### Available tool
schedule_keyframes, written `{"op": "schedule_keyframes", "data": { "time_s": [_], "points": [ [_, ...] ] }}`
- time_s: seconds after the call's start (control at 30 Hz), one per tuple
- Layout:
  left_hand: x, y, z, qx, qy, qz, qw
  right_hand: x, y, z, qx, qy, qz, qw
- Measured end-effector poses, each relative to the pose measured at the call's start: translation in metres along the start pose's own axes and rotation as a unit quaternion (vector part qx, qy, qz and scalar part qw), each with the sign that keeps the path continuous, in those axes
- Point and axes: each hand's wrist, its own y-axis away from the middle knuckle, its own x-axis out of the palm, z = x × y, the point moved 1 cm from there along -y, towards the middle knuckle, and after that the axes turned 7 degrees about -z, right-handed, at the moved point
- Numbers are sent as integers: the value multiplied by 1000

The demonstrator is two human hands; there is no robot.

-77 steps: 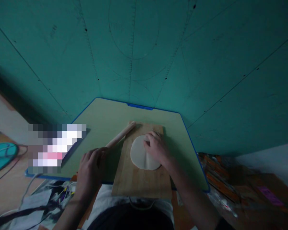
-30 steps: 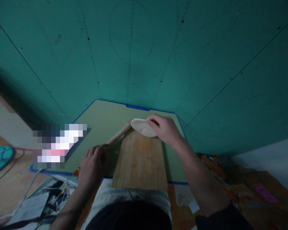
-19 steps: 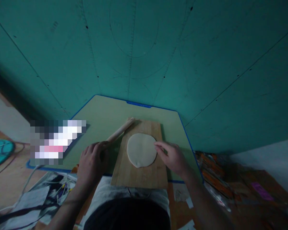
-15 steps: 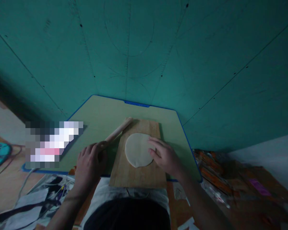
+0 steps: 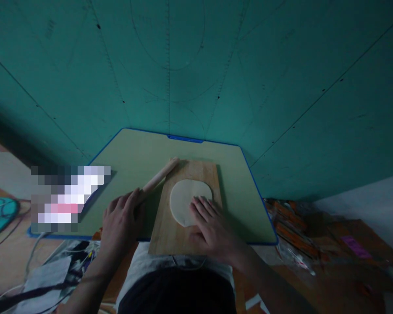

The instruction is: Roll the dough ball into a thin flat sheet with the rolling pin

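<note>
A round, flat sheet of pale dough (image 5: 183, 200) lies on a wooden board (image 5: 170, 242). My right hand (image 5: 209, 226) rests palm down, its extended fingertips on the lower right part of the dough and its thumb over the board. To the left, my left hand (image 5: 122, 218) is closed around the near end of a wooden rolling pin (image 5: 160, 175). The pin slants up and right, its far end by the board's upper left corner.
The board stands on a pale green table (image 5: 144, 146) with blue edging, against a green wall (image 5: 190, 83). A blurred-out item (image 5: 72, 196) is at the table's left. Cables and papers lie below left; wrapped packages (image 5: 291, 231) and a brown box (image 5: 356, 240) are at right.
My right hand has moved from the dough's right edge down and left onto its lower right part, fingers now flat. My left hand still holds the rolling pin. The view has shifted slightly.
</note>
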Motion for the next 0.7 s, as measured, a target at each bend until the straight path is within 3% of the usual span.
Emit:
{"op": "schedule_keyframes", "data": {
  "time_s": [0.2,0.43,0.57,0.63,0.7],
  "points": [
    [-1,1,3,-1,40,8,999,-6,29,-27,64,36,-17,997],
    [-19,-6,-8,73,152,-8,986,-29,36,-55,140,9,-114,984],
    [-30,-7,-25,149,208,54,965,-43,22,-51,147,-44,-210,966],
    [-32,-7,-31,192,212,105,953,-43,12,-50,143,-69,-249,956],
    [-31,-6,-35,220,185,119,950,-37,1,-49,141,-85,-265,950]
  ]
}}
